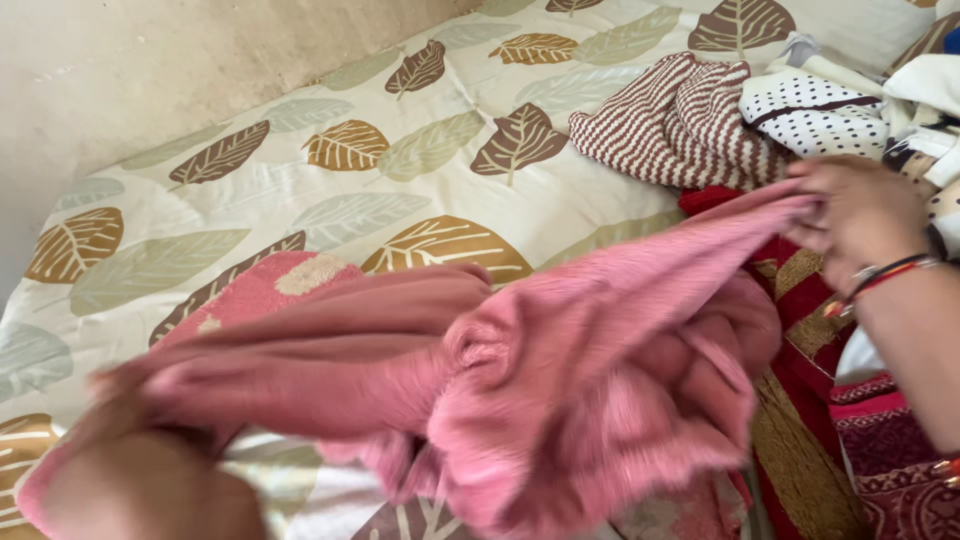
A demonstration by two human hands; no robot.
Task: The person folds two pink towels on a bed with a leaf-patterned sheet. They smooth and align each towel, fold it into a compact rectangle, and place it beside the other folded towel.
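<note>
Presently, item one: pink knitted cloth (560, 380), soft and ribbed, stretched across the lower half of the frame. Long axis runs from lower left up to the right of centre, rising toward the right; the middle sags in a bunched heap below centre.

Left hand (150, 480): lower left corner, blurred, fingers clenched on the lower end of the pink cloth, partly wrapped by it.

Right hand (860, 220): right of the frame, a little above the middle, fingers pinching the upper end of the same cloth; thread bands and a dark bangle at the wrist. Each hand holds one end, so the cloth lies between them, neither nearer than the other.

Surface: bed (300, 190) with a cream leaf-print sheet in brown, ochre and grey-green, filling the upper left and centre.

Adjacent stock: striped maroon-and-white garment (680, 120), upper right of centre; white dotted fabric (810, 110) just beside it; red and gold cloth (800, 380) under the right arm, touching the pink cloth; a second pink patterned piece (270, 285) lying flat, left of centre.

Room: plain pale wall (120, 70) in the upper left, meeting the bed edge.
</note>
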